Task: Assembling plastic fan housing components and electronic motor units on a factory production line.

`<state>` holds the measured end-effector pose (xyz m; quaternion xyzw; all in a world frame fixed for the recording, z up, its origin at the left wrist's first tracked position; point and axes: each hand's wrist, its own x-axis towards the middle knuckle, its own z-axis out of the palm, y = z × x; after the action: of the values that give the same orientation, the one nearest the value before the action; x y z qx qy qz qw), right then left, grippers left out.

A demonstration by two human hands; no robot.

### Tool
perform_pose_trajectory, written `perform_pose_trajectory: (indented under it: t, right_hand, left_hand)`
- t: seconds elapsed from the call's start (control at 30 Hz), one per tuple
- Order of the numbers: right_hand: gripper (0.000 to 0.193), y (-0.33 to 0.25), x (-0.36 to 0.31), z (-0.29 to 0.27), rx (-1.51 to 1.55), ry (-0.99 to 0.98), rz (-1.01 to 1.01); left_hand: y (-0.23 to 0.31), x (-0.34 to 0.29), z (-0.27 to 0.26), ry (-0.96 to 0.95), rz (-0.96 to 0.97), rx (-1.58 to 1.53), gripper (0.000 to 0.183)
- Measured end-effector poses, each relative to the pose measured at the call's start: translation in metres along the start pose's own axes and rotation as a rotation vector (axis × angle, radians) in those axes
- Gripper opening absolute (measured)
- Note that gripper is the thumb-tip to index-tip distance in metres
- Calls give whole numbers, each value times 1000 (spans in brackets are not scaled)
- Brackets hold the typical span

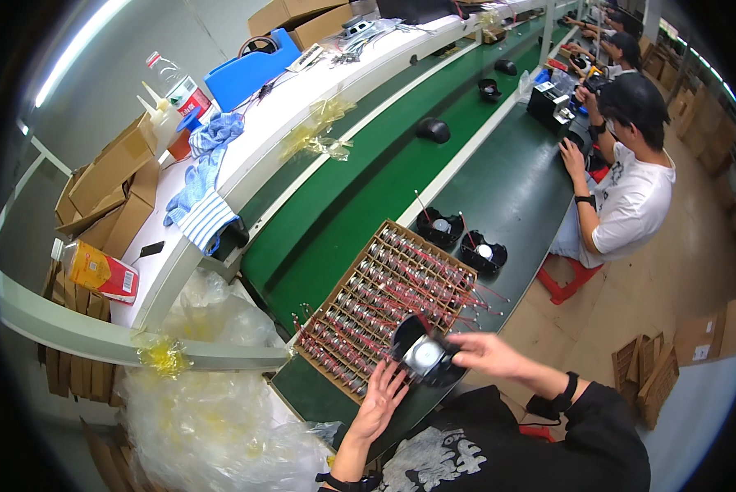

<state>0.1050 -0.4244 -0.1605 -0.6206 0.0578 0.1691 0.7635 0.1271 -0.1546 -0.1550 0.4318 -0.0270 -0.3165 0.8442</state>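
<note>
A black plastic housing with a round silver speaker (pixel 426 354) in it is held up over the near edge of a divided cardboard tray (pixel 301 343). My right hand (pixel 489 355) grips the housing at its right side, thumb and fingers closed on it. Just left of the housing, my left hand (pixel 379 399) has its fingers spread, the tips close to the tray's edge; whether they touch the housing is hard to see. Rows of small silver speakers with red wires (pixel 376 291) fill the tray. Beyond it stand two similar black housings (pixel 483 252) with silver centres.
Alongside runs a green conveyor belt (pixel 319 246) carrying several black housings (pixel 433 129). Clear plastic bags (pixel 196 418) lie at the left. A white shelf (pixel 269 123) holds bottles, striped gloves (pixel 208 220) and a blue holder (pixel 253 70). To the right sits a co-worker (pixel 630 189).
</note>
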Motion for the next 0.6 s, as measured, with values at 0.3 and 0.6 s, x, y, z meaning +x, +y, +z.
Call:
perform_pose_trajectory:
  t: [0.3,0.6]
  right_hand:
    - [52,11,100,-262,-201,723,-71]
    - [27,110,161,-353,52,490,115]
  left_hand:
    - [1,-69,-67,421,-145,189,49]
    - [-48,-198,-87,869,6,3,41]
